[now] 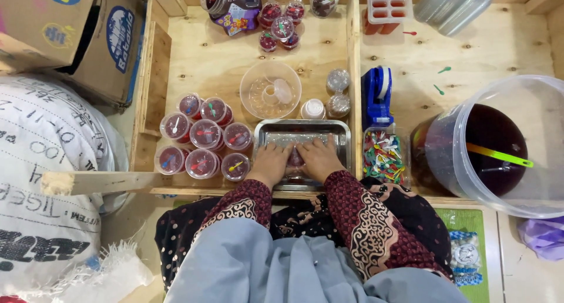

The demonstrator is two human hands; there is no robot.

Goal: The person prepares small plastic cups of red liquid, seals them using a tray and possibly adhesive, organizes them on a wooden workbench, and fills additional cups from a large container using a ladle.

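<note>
A shiny metal tray lies on the wooden counter in front of me. Both hands rest inside it, close together. My left hand and my right hand press around a small cup with dark red filling, mostly hidden between my fingers. Whether either hand truly grips it is unclear. Left of the tray stand several lidded clear cups of dark red jelly, each with a small coloured spoon on top.
A clear round bowl and small jars sit behind the tray. A blue tape dispenser and a box of coloured spoons lie to the right. A big bucket of dark liquid stands far right. Cardboard boxes and a sack are left.
</note>
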